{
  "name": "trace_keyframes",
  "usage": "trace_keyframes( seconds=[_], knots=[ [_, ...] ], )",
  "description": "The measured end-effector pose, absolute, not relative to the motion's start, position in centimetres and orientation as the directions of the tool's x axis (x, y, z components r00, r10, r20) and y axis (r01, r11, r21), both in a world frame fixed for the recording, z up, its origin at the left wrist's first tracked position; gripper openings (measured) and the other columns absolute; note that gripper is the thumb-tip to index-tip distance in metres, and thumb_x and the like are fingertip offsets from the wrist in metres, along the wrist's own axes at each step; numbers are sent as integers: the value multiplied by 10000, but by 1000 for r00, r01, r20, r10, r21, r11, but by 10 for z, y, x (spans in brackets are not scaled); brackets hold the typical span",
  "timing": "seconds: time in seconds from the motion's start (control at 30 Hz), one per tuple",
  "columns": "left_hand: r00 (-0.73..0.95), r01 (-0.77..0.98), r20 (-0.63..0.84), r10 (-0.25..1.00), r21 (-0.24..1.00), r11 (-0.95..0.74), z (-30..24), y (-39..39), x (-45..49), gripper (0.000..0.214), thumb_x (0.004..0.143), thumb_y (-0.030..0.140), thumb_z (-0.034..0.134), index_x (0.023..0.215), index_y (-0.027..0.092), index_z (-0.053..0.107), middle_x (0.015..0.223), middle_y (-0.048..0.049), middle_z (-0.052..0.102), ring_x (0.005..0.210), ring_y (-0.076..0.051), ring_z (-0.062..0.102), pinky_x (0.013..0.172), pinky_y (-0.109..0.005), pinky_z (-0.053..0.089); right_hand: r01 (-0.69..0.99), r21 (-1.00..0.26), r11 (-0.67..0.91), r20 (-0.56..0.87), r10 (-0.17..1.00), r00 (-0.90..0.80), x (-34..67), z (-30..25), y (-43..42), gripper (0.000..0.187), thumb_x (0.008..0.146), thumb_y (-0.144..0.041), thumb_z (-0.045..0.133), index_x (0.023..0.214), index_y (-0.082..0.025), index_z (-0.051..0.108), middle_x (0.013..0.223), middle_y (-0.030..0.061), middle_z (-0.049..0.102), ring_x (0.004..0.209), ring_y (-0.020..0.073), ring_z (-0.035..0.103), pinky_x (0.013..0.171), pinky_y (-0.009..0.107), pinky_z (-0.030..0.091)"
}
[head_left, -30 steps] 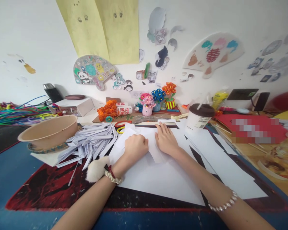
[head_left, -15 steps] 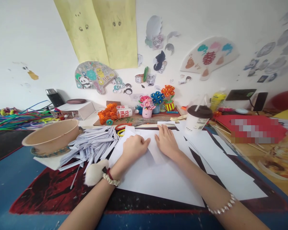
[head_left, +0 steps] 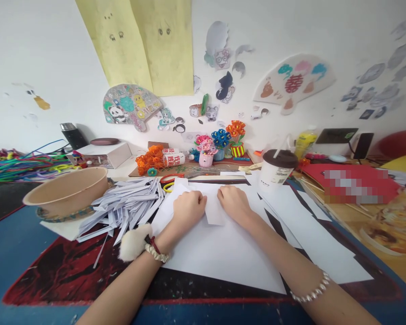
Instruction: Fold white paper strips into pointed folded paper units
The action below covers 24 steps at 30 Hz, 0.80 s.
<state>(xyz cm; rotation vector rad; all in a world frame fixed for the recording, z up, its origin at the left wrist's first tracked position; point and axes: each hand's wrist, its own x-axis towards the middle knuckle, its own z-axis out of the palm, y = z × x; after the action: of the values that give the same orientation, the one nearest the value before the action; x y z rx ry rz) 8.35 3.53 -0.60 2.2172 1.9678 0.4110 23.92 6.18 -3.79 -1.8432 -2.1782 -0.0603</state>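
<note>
A small slip of white paper (head_left: 214, 215) spans the gap between my two hands, over a large white sheet (head_left: 223, 257). My left hand (head_left: 188, 208) is closed on the slip's left edge, thumb side inward. Curled in the same way, my right hand (head_left: 235, 203) grips the right edge; its fingertips are hidden beneath the knuckles. To the left of my left hand lies a heap of narrow folded paper strips (head_left: 131, 203). Scissors with red and yellow handles (head_left: 169, 183) rest just beyond that hand.
A beige basin (head_left: 67, 192) stands at the left. At the right are a lidded drink cup (head_left: 278, 171) and more white sheets (head_left: 325, 243). Small pots of handmade flowers (head_left: 206, 151) line the back, near the wall. A red-black mat (head_left: 64, 271) lies underneath.
My right hand's fingers, stretched out flat before, have curled in and drawn nearer to me. The small slip now shows plainly between both hands. The left hand has barely moved.
</note>
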Motion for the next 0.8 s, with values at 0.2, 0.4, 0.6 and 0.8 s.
trace_keyframes(
  seconds=[0.2, 0.4, 0.6, 0.8],
  knots=[
    [73, 946, 64, 995, 310, -90, -10, 36, 83, 280, 853, 331, 461, 743, 209, 688, 838, -84, 723, 798, -245, 648, 615, -292, 377, 985, -104, 135, 163, 980, -117, 237, -39, 65, 341, 955, -196, 367, 861, -135, 689, 908, 131, 704, 809, 215, 658, 627, 272, 386],
    [76, 933, 59, 995, 349, -92, -5, 33, 81, 346, 871, 410, 433, 739, 217, 687, 835, -76, 719, 808, -248, 641, 622, -300, 368, 990, -85, 110, 138, 986, -97, 235, -36, 64, 369, 968, -205, 329, 885, -145, 684, 962, 122, 707, 845, 215, 656, 627, 275, 377],
    [67, 911, -31, 997, 410, -48, 5, 32, 83, 311, 790, 436, 530, 646, 209, 686, 746, -56, 708, 732, -224, 629, 562, -285, 337, 989, -107, 104, 148, 985, -87, 236, -33, 62, 403, 976, -241, 296, 862, -154, 674, 962, 101, 704, 845, 207, 650, 618, 280, 370],
    [29, 887, -120, 992, 460, 29, 8, 34, 83, 368, 810, 479, 484, 710, 232, 738, 777, -43, 728, 736, -219, 639, 578, -285, 369, 984, -114, 134, 165, 980, -115, 235, -36, 59, 364, 978, -213, 310, 911, -138, 660, 1003, 108, 689, 935, 200, 630, 709, 273, 390]
  ],
)
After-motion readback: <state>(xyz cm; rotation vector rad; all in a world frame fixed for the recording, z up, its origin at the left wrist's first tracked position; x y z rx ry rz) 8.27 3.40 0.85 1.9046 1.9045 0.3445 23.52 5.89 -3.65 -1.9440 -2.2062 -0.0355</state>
